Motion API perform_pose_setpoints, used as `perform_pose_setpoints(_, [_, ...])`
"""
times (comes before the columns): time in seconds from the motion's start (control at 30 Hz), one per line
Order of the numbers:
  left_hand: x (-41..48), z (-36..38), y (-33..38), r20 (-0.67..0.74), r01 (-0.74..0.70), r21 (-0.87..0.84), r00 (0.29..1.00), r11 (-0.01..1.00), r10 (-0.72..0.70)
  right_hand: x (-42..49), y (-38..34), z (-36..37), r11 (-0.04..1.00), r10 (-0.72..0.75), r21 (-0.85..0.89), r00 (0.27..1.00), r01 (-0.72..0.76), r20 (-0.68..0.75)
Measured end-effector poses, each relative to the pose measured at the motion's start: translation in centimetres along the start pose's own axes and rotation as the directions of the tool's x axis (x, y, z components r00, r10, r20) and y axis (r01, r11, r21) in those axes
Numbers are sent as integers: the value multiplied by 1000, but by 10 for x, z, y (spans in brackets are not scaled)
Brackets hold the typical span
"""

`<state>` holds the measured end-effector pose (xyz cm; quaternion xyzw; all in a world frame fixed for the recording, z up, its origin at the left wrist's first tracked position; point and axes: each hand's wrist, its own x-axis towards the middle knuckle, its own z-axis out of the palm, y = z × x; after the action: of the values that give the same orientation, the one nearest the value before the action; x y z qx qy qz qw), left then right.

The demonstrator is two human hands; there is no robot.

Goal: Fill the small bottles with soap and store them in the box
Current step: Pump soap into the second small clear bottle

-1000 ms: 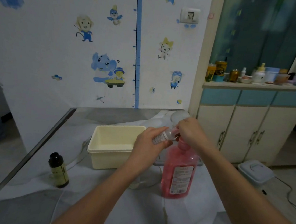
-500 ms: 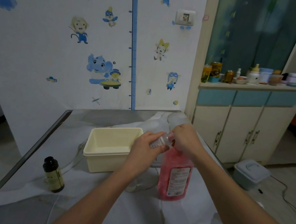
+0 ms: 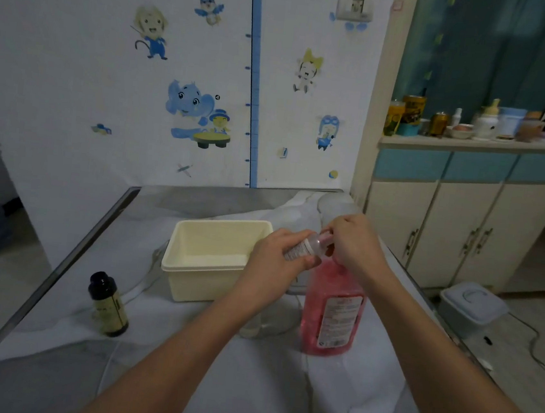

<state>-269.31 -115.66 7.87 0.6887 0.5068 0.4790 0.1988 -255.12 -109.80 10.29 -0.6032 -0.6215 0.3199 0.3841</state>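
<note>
1. The worktop [image 3: 177, 199] lies under both hands, its bare metal showing beyond the fingers and to their left.
2. A white cloth [image 3: 245, 388] covers most of it, spreading below the fingers and back toward the person.
3. A cabinet [image 3: 447, 224] stands well to the right of the fingers and beyond them, with jars and pots along its top.
4. The box [image 3: 202, 283], cream and open-topped, sits on the cloth just left of the left fingers. No bottle shows in the part of it in view; its near right corner is hidden by the left hand.
5. A grey lidded bin [image 3: 472, 308] is on the floor, well right of the right fingers.
6. The soap bottle [image 3: 330, 313], pink and upright, stands on the cloth directly below the right fingers. Its top is hidden under that hand.
7. The left hand [image 3: 271, 266] has its fingers [image 3: 289, 238] wrapped round the small bottle's body, the thumb underneath.
8. The right hand [image 3: 354, 245] has its fingers [image 3: 334, 228] curled, their tips pinching the small bottle's neck end.
9. A dark bottle [image 3: 106, 305], capped and upright, stands on the cloth well left of the left fingers and nearer the person.
10. The small bottle [image 3: 300, 249], clear with a label, is held tilted between the two hands, above the soap bottle's shoulder and just right of the box.
</note>
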Motion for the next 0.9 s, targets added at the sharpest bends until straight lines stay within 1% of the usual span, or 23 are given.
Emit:
perform_pose_setpoints(0.07, [0,-1,1,3,9,-1,1000,1000,-9,-2,-6,-2,995,-45,-85,998,49,45])
perform_pose_setpoints(0.1, [1,-2,2,5,11,-5,1000,1000,-11,-2,-9,-6,969,-85,-225,992,104,90])
perform_pose_setpoints(0.13, [1,-3,4,7,9,-11,1000,1000,-9,-3,-13,-8,928,-103,-347,989,134,106])
perform_pose_setpoints(0.17, [2,-4,5,7,3,-13,1000,1000,-3,-4,-18,-9,903,-131,-400,987,157,93])
perform_pose_setpoints(0.2, [3,-5,6,5,-5,-10,1000,1000,5,-5,-22,-10,911,-134,-379,986,160,95])
perform_pose_setpoints(0.23, [4,-7,7,4,-9,-4,1000,1000,9,-6,-24,-11,902,-139,-395,983,176,121])
perform_pose_setpoints(0.27, [5,-7,7,4,-8,0,1000,1000,8,-4,-24,-12,919,-135,-357,984,168,114])
perform_pose_setpoints(0.3, [5,-8,7,3,-4,-1,1000,1000,4,-2,-25,-13,928,-108,-349,991,130,84])
perform_pose_setpoints(0.33, [5,-8,6,5,1,-8,1000,1000,-1,0,-24,-12,953,-61,-295,997,74,54])
perform_pose_setpoints(0.37, [5,-7,5,7,8,-16,1000,1000,-8,-1,-18,-7,939,-133,-310,988,150,75])
perform_pose_setpoints(0.4, [4,-6,5,9,11,-21,1000,1000,-11,-2,-17,-5,962,-116,-243,992,127,58])
perform_pose_setpoints(0.43, [4,-5,3,11,13,-22,1000,1000,-12,-3,-16,-4,992,-50,-111,998,54,39])
perform_pose_setpoints(0.47, [3,-4,2,13,11,-19,1000,1000,-11,-3,-11,-2,997,34,64,999,-34,6])
perform_pose_setpoints(0.53, [1,-2,2,23,6,-10,1000,1000,-5,-2,-6,-1,990,55,133,998,-54,0])
perform_pose_setpoints(0.57, [0,-2,2,30,5,-8,1000,1000,-4,-3,-4,0,996,35,78,999,-34,-13])
perform_pose_setpoints(0.67, [0,-4,3,41,12,-7,999,1000,-11,-8,-10,-2,1000,-11,4,1000,11,12])
perform_pose_setpoints(0.7, [1,-6,4,41,17,-10,999,1000,-16,-10,-13,-5,994,-33,-99,999,35,24])
perform_pose_setpoints(0.73, [2,-7,5,41,16,-13,999,1000,-15,-12,-17,-7,996,-20,-90,1000,21,15])
perform_pose_setpoints(0.77, [3,-8,6,39,9,-17,999,1000,-8,-11,-18,-8,994,-23,-110,999,26,36])
perform_pose_setpoints(0.8, [5,-9,7,37,-1,-21,999,1000,1,-8,-20,-9,999,-4,-49,999,7,51])
perform_pose_setpoints(0.83, [5,-10,8,36,-5,-26,999,1000,6,-9,-21,-11,997,-20,-69,996,26,84])
perform_pose_setpoints(0.87, [6,-11,8,36,-5,-30,999,1000,6,-6,-21,-12,998,-16,-53,996,21,84])
perform_pose_setpoints(0.9, [6,-11,8,39,-6,-30,999,1000,7,-7,-25,-12,993,-14,-116,997,23,79])
